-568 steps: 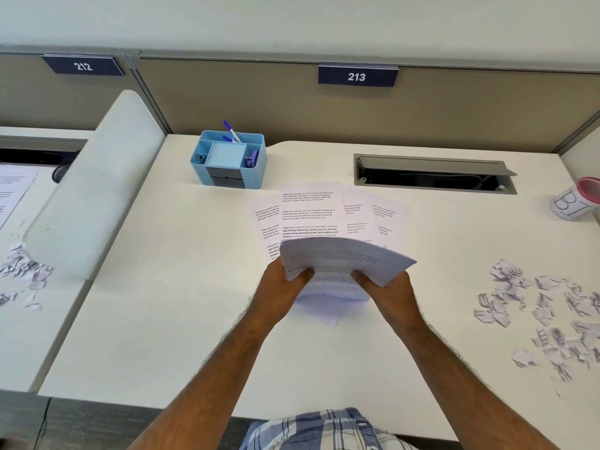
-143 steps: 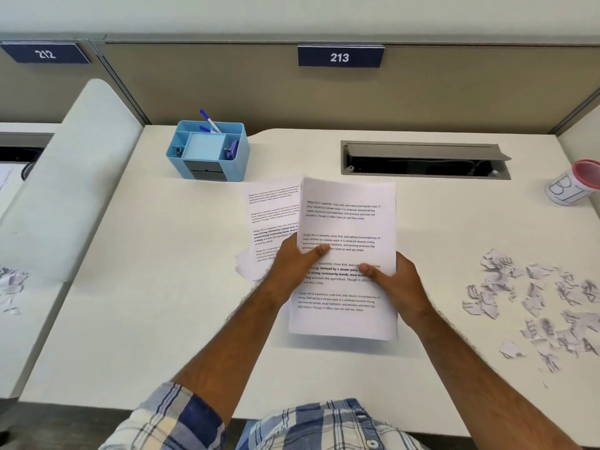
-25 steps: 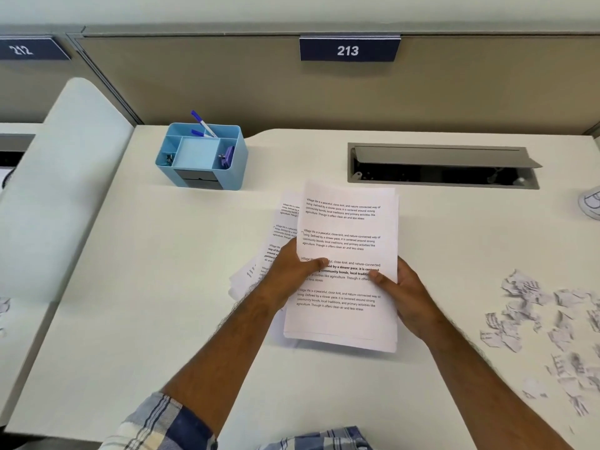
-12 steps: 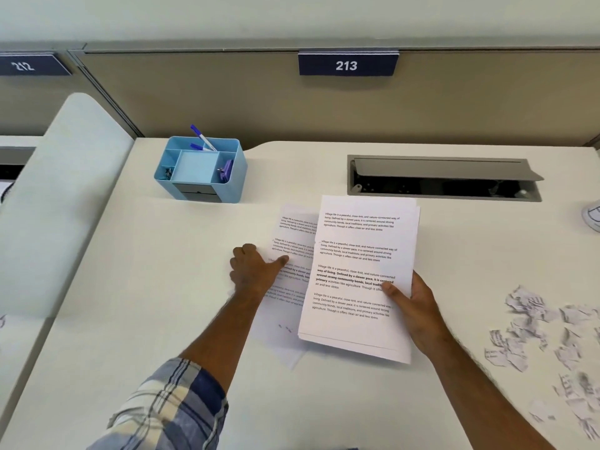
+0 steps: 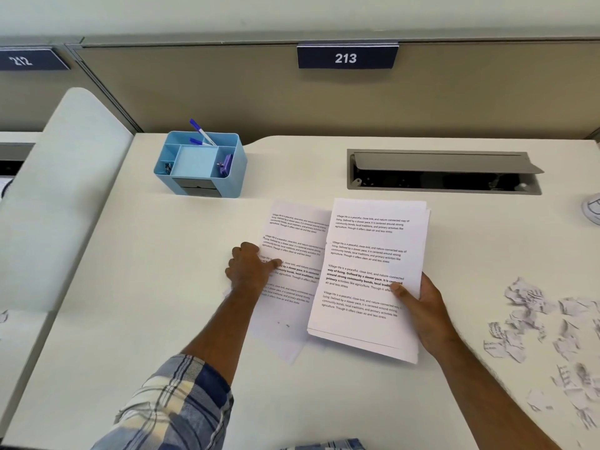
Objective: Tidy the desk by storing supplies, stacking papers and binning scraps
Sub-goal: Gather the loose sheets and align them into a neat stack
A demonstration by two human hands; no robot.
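My right hand (image 5: 422, 311) grips a stack of printed sheets (image 5: 370, 254) by its right edge, thumb on top, just above the white desk (image 5: 146, 287). To its left lie loose printed sheets (image 5: 293, 241) flat on the desk, partly under the stack. My left hand (image 5: 250, 267) rests on their left edge, thumb pressing on the top sheet and fingers curled. A pile of torn paper scraps (image 5: 548, 336) is scattered at the right. A blue desk organiser (image 5: 201, 164) with pens stands at the back left.
An open cable tray (image 5: 444, 172) is sunk into the desk at the back right. A white cup (image 5: 592, 209) shows at the right edge. A beige partition with sign 213 (image 5: 347, 56) closes the back. A white divider panel (image 5: 58, 196) borders the left.
My left hand has let go of the stack and moved left onto the loose sheets. My right hand now holds the stack alone, shifted slightly right.
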